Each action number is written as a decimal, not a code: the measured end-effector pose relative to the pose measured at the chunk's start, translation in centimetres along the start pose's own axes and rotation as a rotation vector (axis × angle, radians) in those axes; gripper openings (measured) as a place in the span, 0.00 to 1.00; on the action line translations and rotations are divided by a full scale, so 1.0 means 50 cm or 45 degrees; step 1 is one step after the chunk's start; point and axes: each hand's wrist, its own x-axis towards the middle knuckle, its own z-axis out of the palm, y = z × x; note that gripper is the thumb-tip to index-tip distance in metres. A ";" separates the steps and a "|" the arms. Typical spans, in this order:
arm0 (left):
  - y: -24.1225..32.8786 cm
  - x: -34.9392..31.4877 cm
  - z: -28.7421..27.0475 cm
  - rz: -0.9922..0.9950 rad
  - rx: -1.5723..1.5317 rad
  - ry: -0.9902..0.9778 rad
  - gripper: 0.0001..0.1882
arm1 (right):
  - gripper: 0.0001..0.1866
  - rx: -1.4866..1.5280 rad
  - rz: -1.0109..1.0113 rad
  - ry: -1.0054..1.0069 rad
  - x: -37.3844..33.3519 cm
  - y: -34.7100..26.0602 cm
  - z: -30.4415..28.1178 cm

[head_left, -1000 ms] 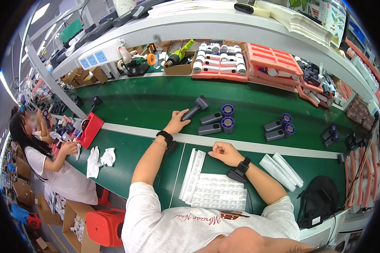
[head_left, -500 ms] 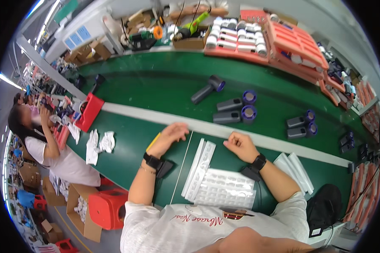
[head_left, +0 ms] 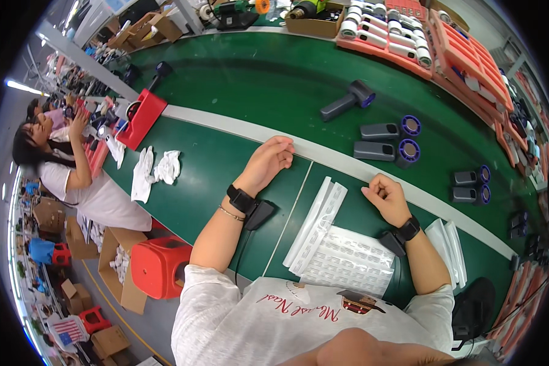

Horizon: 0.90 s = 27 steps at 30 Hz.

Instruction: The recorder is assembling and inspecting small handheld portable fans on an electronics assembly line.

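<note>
A person sits at a long green workbench (head_left: 226,165), seen from above, with both forearms coming in from the lower edge. The left hand (head_left: 268,160) rests on the bench with its fingers loosely curled under, the knuckles touching the pale strip (head_left: 219,125) that runs the length of the bench. It holds nothing. A black band sits on that wrist, with a thin bracelet just behind it.

The right hand (head_left: 384,194) also lies on the bench, closed into a loose fist just short of the same strip. It grips nothing that can be seen. Its wrist carries a black band too.

Between the two forearms, near the bench's near edge, lies a stack of clear plastic trays (head_left: 348,259), with narrow white strips (head_left: 317,219) fanned against its left side. More white strips (head_left: 448,241) lie just beside the right forearm.

Beyond the pale strip, on the far half of the bench, lie dark grey handheld devices with purple-ringed round heads. One (head_left: 349,100) lies alone and tilted; two more (head_left: 387,140) lie side by side closer to the right hand, well apart from both hands.

Toward the bench's left end lie white cloths (head_left: 155,171) and a red bin (head_left: 141,119). Another person (head_left: 67,165) sits there, hands raised.
</note>
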 end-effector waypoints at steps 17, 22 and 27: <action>-0.001 -0.007 0.003 -0.018 0.069 0.051 0.07 | 0.10 -0.011 0.012 -0.012 0.004 -0.004 0.008; 0.002 -0.001 0.010 0.006 0.211 0.047 0.08 | 0.10 -0.034 0.012 -0.010 0.007 -0.007 0.002; 0.000 -0.001 0.008 0.049 0.396 -0.026 0.08 | 0.10 -0.017 0.038 -0.005 0.014 0.003 0.004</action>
